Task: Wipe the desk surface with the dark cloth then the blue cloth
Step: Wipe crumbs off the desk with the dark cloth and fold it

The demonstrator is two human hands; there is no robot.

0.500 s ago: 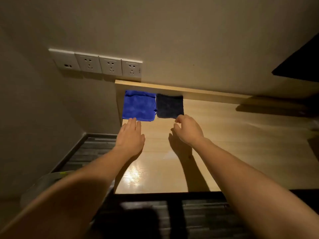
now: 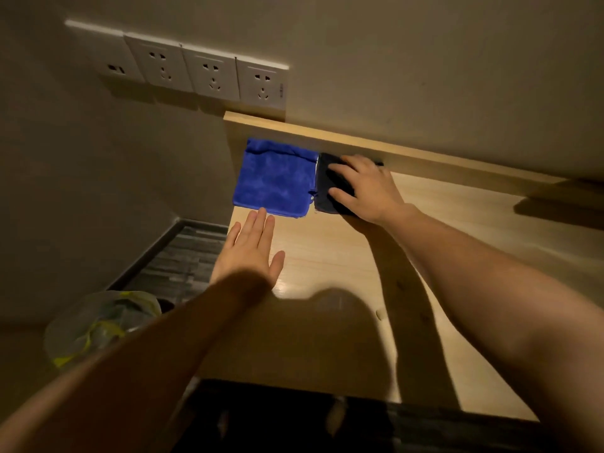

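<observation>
Dim room, wooden desk (image 2: 327,256) against wall. Blue cloth (image 2: 274,181) at desk's far-left corner; dark cloth (image 2: 327,188) touching its right edge. Right hand (image 2: 362,188) flat on dark cloth, fingers spread. Left hand (image 2: 251,250) open, fingers together, empty, just nearside of blue cloth.

Right hand (image 2: 366,188) flat on dark cloth (image 2: 327,191), blue cloth (image 2: 274,178) beside, left hand (image 2: 251,250) spread above desk (image 2: 327,256)

No readable text, label, brand or number is showing anywhere; a small dark mark on the rightmost wall socket (image 2: 262,84) is staying too blurred to read.
</observation>
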